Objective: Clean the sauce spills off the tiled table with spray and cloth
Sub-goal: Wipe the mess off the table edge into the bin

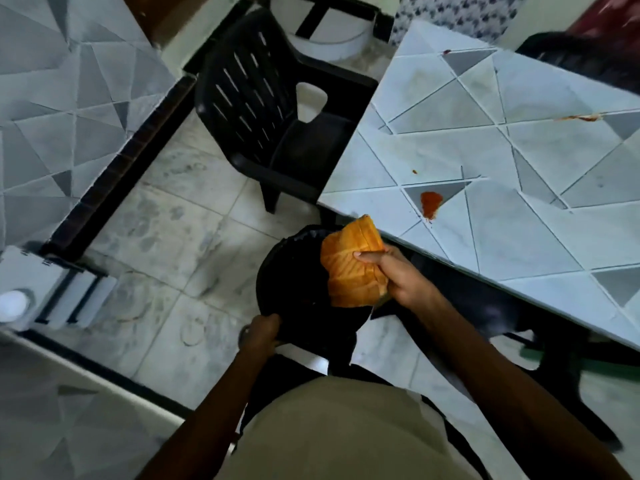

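My right hand (401, 275) grips a folded orange cloth (349, 268) just below the near edge of the tiled table (519, 237). My left hand (261, 332) holds the rim of a black chair back (287, 271) under the cloth. On the table lie a red sauce blob (430, 203), a small red drop (414, 171), a smeared orange-red streak (581, 117) at the right and a dark red spot (446, 51) near the far edge. No spray bottle is in view.
A black plastic armchair (273, 109) stands at the table's left end. Another tiled table (52, 98) fills the upper left, and a third tiled surface (52, 410) lies at the lower left with a white box (27, 289). Pale floor tiles (173, 237) lie between them.
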Tool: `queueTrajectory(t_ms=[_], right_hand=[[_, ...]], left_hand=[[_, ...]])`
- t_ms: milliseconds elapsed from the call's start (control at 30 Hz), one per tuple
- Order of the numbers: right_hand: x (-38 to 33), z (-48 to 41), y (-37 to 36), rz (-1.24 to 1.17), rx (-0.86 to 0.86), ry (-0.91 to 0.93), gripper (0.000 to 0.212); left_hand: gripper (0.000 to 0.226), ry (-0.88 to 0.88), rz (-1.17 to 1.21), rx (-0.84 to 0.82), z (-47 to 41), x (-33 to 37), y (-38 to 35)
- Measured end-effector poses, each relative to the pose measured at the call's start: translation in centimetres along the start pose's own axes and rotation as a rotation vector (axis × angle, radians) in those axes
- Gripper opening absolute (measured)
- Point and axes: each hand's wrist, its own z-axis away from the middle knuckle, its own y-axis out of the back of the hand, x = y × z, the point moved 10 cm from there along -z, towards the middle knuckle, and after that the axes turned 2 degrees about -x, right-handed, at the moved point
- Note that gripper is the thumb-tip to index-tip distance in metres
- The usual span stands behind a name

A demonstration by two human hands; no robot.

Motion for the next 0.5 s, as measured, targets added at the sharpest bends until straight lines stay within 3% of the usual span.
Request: queueTrajectory(t_ms=[100,200,267,500], right_hand=[[-3.7,1.2,3.8,-0.008,0.014,0.083,0.029],[-8.5,1.9,9.5,0.043,0.105,0.224,0.033],[-11.4,2.1,12.4,0.091,0.165,0.296,0.032],[-18.8,0.3,20.7,0.495,0.463,0.397,0.028]], left_hand=[[0.008,0.025,0.026,-0.036,0.4,-0.1,-3.1],[0.034,0.032,-0.007,-0.061,-0.1,0.4,-6.3],[0.040,0.055,-0.009,-0.088,-0.8,0.4,-7.7],[0.036,0.043,0.021,-0.133,0.0,1.6,-12.8]])
